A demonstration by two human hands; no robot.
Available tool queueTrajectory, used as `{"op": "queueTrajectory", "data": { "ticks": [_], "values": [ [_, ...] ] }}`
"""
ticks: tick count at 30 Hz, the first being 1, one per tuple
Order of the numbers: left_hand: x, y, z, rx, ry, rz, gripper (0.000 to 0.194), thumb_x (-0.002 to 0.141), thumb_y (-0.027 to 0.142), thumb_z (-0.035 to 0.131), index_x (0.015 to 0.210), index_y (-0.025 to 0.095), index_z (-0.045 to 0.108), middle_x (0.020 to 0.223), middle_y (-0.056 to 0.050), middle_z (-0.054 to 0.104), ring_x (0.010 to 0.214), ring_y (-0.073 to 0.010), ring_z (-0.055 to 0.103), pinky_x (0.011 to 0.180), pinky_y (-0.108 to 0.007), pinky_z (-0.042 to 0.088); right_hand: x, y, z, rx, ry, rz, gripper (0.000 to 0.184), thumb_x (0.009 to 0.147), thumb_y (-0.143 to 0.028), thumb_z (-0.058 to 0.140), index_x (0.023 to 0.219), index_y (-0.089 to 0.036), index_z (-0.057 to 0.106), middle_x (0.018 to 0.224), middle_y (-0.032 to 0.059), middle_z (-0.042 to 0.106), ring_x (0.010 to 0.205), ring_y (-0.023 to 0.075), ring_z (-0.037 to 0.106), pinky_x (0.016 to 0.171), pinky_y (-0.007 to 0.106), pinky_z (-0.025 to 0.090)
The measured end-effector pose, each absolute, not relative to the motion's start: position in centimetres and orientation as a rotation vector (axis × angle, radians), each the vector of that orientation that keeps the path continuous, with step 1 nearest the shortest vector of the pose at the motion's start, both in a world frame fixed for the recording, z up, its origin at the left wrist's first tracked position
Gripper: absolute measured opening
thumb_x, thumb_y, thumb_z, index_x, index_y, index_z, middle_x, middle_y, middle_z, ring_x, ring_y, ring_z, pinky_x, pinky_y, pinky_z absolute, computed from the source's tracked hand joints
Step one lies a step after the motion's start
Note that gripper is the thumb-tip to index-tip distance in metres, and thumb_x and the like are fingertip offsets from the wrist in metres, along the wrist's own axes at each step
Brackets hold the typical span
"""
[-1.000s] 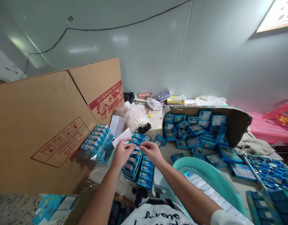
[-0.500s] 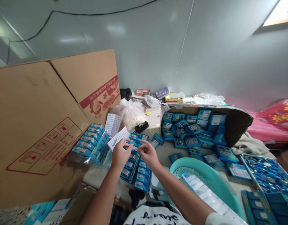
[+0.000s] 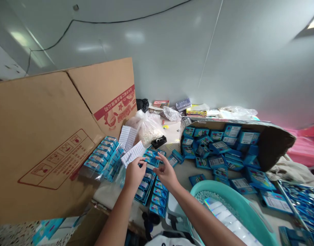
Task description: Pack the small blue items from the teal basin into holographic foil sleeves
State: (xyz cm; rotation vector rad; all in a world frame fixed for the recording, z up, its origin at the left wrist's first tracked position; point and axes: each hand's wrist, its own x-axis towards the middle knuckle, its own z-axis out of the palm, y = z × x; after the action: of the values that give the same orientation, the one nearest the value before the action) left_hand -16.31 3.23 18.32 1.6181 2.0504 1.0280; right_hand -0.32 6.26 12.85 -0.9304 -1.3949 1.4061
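Head cam: can't tell left hand (image 3: 133, 173) or right hand (image 3: 167, 175) grip; see blue cardboard packs (image 3: 159, 200) by desk's (image 3: 182, 172) near edge, some lacking white strips (image 3: 144, 185).

Left hand (image 3: 134, 173) and right hand (image 3: 168, 174) slightly farther apart, shirt lettering (image 3: 169, 244) mostly cropped out

Brown carton (image 3: 52, 136), printed in red; dark cable (image 3: 108, 23), strung across the grey wall (image 3: 172, 58) above the carton; black plastic bag (image 3: 142, 105), just beside the carton's right edge; red box (image 3: 161, 103), purple container (image 3: 183, 104) and yellow box (image 3: 196, 111), right of the carton; crumpled beige cloth (image 3: 291, 171) and pink covering (image 3: 297, 145), well apart from the carton, far to its right.
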Motion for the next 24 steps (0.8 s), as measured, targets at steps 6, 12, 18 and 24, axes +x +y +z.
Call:
{"op": "queueTrajectory", "data": {
  "ticks": [6,12,18,24],
  "values": [
    [-17.7,4.2,17.0,1.517,2.012,1.155,0.040,0.073,0.024,0.072,0.112,0.019,0.062,0.120,-0.013,0.055,0.102,-0.0233,0.067,0.088,-0.036,0.056,0.0,6.0,10.5,-0.885,-1.535,1.240,0.062,0.087,-0.028,0.061,0.145,-0.027,0.039,0.144,0.0126,0.048,0.080,0.0154,0.062,0.059,0.027,0.054],
    [-17.2,3.1,17.4,1.579,2.052,0.974,0.048,0.086,0.042,0.061,0.127,0.018,0.054,0.125,-0.016,0.057,0.113,-0.0277,0.062,0.097,-0.041,0.051,1.1,2.6,8.2,-0.892,-1.874,0.813,0.056,0.097,-0.015,0.039,0.151,-0.031,0.035,0.159,0.0078,0.031,0.146,0.0263,0.030,0.115,0.051,0.037],
    [-14.1,0.9,17.8,1.871,2.249,0.466,0.084,0.076,0.051,0.070,0.146,0.018,0.038,0.144,-0.022,0.044,0.130,-0.0392,0.048,0.103,-0.048,0.042,5.2,-0.1,7.6,-0.886,-1.997,0.674,0.053,0.099,-0.017,0.034,0.151,-0.031,0.036,0.153,0.0086,0.042,0.140,0.0243,0.041,0.111,0.050,0.044],
    [-13.9,1.3,17.7,1.897,2.317,0.240,0.089,0.073,0.037,0.072,0.150,0.020,0.031,0.139,-0.022,0.047,0.121,-0.0388,0.055,0.097,-0.046,0.043,19.1,-0.9,4.4,-1.523,-1.939,0.273,0.041,0.096,-0.028,0.036,0.127,-0.018,0.062,0.132,0.0151,0.061,0.130,0.0300,0.052,0.109,0.051,0.042]
  ]
}}
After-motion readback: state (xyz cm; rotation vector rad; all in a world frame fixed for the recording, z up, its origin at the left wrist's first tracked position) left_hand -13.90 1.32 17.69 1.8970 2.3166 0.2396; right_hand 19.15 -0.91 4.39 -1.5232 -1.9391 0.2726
